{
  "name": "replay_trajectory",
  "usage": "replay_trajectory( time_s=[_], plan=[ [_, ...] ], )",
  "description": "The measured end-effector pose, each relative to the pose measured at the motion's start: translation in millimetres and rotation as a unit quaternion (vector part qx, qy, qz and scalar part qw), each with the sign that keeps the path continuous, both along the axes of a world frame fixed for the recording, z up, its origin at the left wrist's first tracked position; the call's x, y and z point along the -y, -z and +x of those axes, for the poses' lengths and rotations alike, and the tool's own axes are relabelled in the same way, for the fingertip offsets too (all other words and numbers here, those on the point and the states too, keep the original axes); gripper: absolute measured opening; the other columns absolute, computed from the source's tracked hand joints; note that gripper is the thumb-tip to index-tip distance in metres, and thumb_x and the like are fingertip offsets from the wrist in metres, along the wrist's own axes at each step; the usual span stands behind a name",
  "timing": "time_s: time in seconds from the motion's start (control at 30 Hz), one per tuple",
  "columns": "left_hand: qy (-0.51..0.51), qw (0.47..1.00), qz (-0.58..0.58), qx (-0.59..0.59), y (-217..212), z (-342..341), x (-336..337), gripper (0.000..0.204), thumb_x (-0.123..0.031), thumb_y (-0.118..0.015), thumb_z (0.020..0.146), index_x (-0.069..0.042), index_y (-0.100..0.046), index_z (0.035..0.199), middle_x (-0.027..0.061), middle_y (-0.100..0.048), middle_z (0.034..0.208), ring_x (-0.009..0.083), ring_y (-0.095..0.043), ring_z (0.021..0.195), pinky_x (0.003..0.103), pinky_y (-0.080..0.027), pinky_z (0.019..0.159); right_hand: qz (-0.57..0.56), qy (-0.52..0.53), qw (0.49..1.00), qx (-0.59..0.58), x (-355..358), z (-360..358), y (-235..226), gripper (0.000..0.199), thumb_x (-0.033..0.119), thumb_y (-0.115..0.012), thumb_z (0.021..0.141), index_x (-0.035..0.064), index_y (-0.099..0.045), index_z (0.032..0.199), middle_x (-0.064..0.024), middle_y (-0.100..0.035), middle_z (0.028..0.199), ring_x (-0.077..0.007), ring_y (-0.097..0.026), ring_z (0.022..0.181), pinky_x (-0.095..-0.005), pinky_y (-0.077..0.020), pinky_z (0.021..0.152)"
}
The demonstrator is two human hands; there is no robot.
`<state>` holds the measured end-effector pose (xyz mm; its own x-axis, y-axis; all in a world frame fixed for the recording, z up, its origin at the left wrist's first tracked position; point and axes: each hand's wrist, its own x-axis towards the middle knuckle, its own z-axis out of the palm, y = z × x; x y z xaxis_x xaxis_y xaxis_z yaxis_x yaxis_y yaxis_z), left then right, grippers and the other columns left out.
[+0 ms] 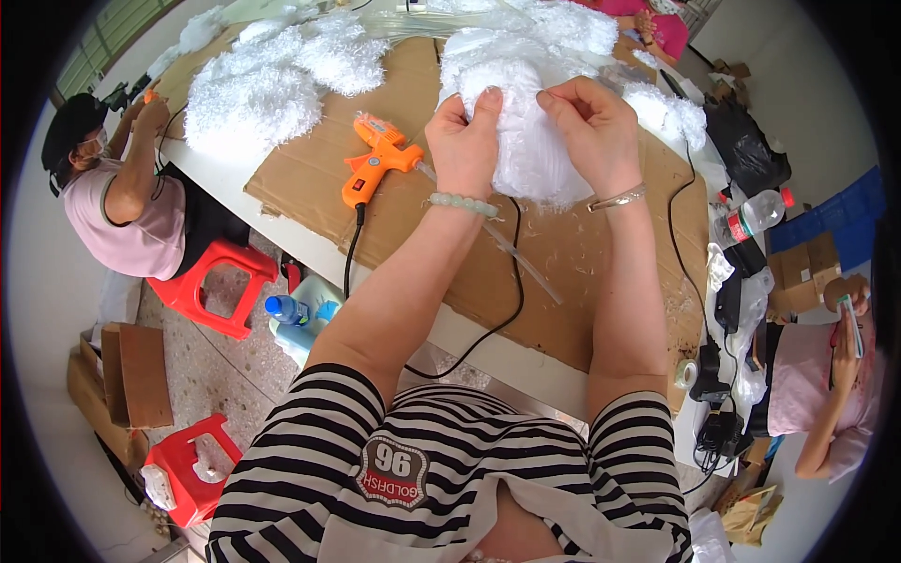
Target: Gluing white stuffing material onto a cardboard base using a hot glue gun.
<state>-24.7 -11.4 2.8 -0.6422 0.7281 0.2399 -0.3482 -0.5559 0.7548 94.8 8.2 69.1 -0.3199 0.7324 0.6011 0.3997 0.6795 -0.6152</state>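
I see left hand (463, 141) and right hand (589, 131) pinching the white fluffy bundle (530, 141), both grips closed; shaping step; glue gun (375, 159) at nine o'clock needs reaching next.

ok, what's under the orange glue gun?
The glue gun lies on a brown cardboard sheet that covers the white table. A clear glue stick extends from near it under the left hand. The tabletop beneath the cardboard is hidden.

The hands (530, 131) cover the white fluffy piece's (535, 164) middle; fingertips perhaps buried in it.
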Motion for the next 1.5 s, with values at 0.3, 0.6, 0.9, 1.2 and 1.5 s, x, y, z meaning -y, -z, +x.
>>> replay_trajectory(
  time_s=[0.3, 0.6, 0.9, 1.2, 1.5],
  plan=[
    [-0.073, 0.983, -0.022, 0.167, 3, -22, -7, 0.024, -0.021, -0.058, 0.086, 0.001, -0.050, 0.082, 0.0068, -0.056, 0.074, 0.0153, -0.056, 0.064, 0.031, -0.048, 0.054, -0.004, -0.091, 0.891, -0.444, -33, 86, -33, 0.015, 0.006, -0.051, 0.087, -0.0018, -0.060, 0.096, -0.0078, -0.063, 0.092, -0.0161, -0.059, 0.078, -0.0293, -0.0487, 0.068],
    [-0.065, 0.972, -0.023, 0.226, -10, -22, 3, 0.031, -0.027, -0.055, 0.088, 0.001, -0.046, 0.098, 0.0118, -0.057, 0.094, 0.0200, -0.060, 0.074, 0.034, -0.053, 0.062, -0.032, -0.007, 0.945, -0.327, -74, 99, -1, 0.029, 0.026, -0.059, 0.083, -0.0003, -0.061, 0.097, -0.0106, -0.066, 0.085, -0.0215, -0.061, 0.063, -0.0310, -0.0496, 0.062],
    [0.046, 0.996, 0.031, 0.077, 4, -14, -6, 0.022, -0.022, -0.059, 0.087, 0.000, -0.056, 0.092, 0.0067, -0.061, 0.087, 0.0127, -0.058, 0.076, 0.027, -0.049, 0.065, 0.071, 0.176, 0.982, -0.004, -48, 28, 24, 0.021, 0.024, -0.069, 0.073, 0.0052, -0.065, 0.081, -0.0078, -0.063, 0.073, -0.0211, -0.059, 0.062, -0.0292, -0.0479, 0.062],
    [0.077, 0.995, 0.068, 0.009, -4, 0, -1, 0.014, -0.015, -0.065, 0.083, -0.003, -0.058, 0.079, -0.0012, -0.057, 0.069, 0.0037, -0.044, 0.056, 0.020, -0.035, 0.049, 0.090, -0.031, 0.995, 0.015, -9, -6, 16, 0.018, 0.015, -0.067, 0.077, -0.0010, -0.060, 0.083, -0.0036, -0.059, 0.067, -0.0080, -0.052, 0.060, -0.0240, -0.0430, 0.055],
    [0.044, 0.997, -0.026, 0.060, 1, -11, -3, 0.013, -0.011, -0.066, 0.079, 0.000, -0.059, 0.082, 0.0026, -0.060, 0.073, 0.0092, -0.055, 0.063, 0.024, -0.044, 0.055, -0.139, -0.097, 0.970, -0.175, -12, 12, -4, 0.012, 0.011, -0.059, 0.084, -0.0007, -0.059, 0.082, 0.0000, -0.054, 0.069, -0.0086, -0.048, 0.062, -0.0213, -0.0401, 0.060]
  ],
)
